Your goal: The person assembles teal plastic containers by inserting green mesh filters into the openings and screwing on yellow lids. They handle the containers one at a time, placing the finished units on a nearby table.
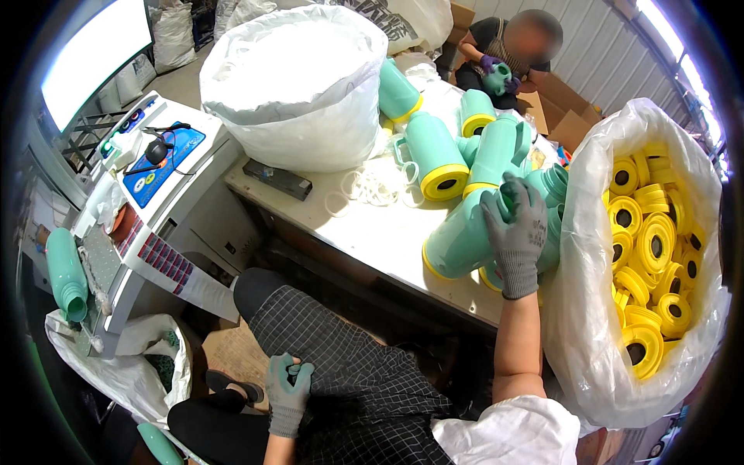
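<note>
Head view: right hand rests spread on a teal flask body at frame centre-right, its long axis toward upper right; left hand lies clenched on the lap, well apart.

My white worktop carries a heap of mint-green flasks with yellow bases; the nearest one lies under the fingers of my right hand. Left of those fingers lie loose white rings, farther left a dark flat bar, and behind that a big white sack stands on the worktop
</note>
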The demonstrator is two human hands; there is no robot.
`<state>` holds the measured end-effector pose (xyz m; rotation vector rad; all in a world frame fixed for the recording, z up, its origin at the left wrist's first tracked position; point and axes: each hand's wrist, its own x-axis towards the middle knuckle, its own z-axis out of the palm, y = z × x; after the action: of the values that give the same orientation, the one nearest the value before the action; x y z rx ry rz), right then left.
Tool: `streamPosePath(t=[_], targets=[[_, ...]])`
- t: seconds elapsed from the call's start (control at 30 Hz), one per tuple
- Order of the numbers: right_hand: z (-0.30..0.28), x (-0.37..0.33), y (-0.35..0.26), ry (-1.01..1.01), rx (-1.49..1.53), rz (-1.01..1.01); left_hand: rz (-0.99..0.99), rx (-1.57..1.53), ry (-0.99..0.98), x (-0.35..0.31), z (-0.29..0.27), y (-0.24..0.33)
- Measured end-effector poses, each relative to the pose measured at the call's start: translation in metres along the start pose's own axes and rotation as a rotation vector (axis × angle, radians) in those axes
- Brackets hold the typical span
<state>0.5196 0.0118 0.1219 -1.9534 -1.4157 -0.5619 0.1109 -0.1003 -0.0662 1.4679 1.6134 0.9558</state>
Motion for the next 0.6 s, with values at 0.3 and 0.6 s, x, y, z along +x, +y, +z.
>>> streamPosePath(t=[0.3,0.6], targets=[[0.004,0.045,-0.049,0.532,0.705,-0.297,0.014,0.060,0.037,-0.013,-0.001,-0.008],[0.196,0.131,0.069,0.249,-0.320,-0.451,0.158,0.236,-0.001,-0.010,-0.017,0.013]])
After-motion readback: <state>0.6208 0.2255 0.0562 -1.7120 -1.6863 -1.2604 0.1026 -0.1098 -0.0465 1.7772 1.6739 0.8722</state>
